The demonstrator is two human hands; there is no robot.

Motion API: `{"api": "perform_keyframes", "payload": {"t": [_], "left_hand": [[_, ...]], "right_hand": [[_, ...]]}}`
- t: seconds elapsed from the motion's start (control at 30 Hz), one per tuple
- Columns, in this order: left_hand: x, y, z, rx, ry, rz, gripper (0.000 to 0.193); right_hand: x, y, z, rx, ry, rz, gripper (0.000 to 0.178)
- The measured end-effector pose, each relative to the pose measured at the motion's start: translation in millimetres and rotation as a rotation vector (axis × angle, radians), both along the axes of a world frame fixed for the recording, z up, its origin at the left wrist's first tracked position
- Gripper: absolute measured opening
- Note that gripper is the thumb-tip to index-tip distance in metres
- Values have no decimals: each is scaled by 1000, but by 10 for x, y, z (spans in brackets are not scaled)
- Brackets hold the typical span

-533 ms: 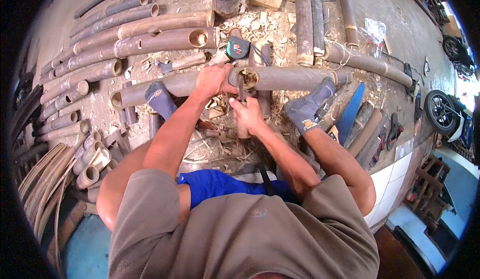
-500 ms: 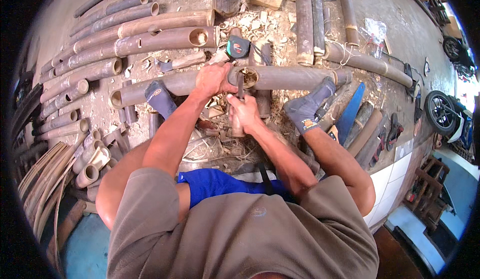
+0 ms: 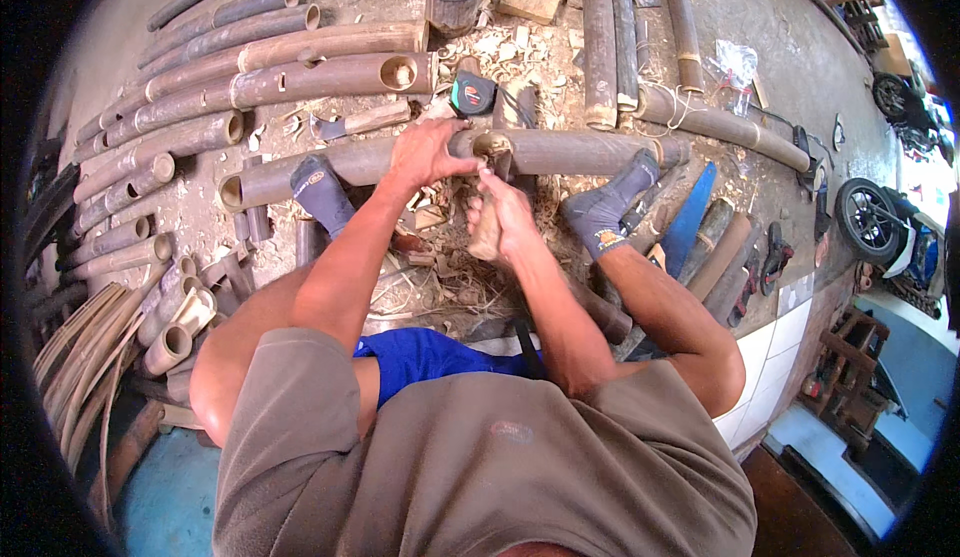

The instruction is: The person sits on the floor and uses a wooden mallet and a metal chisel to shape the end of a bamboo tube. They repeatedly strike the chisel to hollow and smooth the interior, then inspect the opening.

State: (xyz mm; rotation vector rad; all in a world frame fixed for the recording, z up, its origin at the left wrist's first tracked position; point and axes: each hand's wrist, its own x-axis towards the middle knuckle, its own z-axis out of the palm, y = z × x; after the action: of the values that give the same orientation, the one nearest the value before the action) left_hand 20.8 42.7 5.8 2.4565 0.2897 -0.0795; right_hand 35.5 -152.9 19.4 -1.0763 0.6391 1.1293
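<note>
A long brown bamboo pole (image 3: 580,153) lies across in front of me, with a round hole (image 3: 490,143) cut in its upper side. My left hand (image 3: 428,152) grips the pole just left of this hole, its thumb reaching toward the hole's edge. In my right hand (image 3: 510,215) is a knife with a thick, pale wooden handle (image 3: 486,233); the handle's butt points back toward me. Its short dark blade (image 3: 501,165) meets the near edge of the hole, the tip hidden there. My socked feet (image 3: 322,193) rest against the pole on either side.
Several bamboo poles (image 3: 300,75) lie at the left. A tape measure (image 3: 471,93) and wood shavings (image 3: 510,52) sit beyond the pole. At the right are a blue saw blade (image 3: 690,219), more bamboo (image 3: 735,127) and a motorcycle wheel (image 3: 868,219). Bamboo strips (image 3: 75,357) stand at lower left.
My right hand has shifted slightly right, and the knife has turned, its blade now slanting at the hole's right part. My left hand stays on the pole, its thumb more stretched.
</note>
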Motion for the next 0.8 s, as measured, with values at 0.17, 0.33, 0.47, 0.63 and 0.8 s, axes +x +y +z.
{"api": "perform_keyframes", "payload": {"t": [0.17, 0.33, 0.47, 0.63, 0.8], "left_hand": [[633, -253, 499, -599, -262, 119, 67], [1210, -277, 959, -712, -55, -52, 70], [1299, -278, 974, -899, -211, 406, 93], [1130, -446, 658, -1198, -173, 818, 87], [899, -578, 173, -1348, -365, 1294, 81]], "right_hand": [[718, -329, 485, -202, -538, 720, 52], [2014, -221, 1734, 136, -670, 738, 53], [2082, 226, 1583, -44, -1182, 537, 44], [1894, 1145, 521, 116, -1255, 254, 47], [1663, 1727, 73, 83, -977, 909, 55]]}}
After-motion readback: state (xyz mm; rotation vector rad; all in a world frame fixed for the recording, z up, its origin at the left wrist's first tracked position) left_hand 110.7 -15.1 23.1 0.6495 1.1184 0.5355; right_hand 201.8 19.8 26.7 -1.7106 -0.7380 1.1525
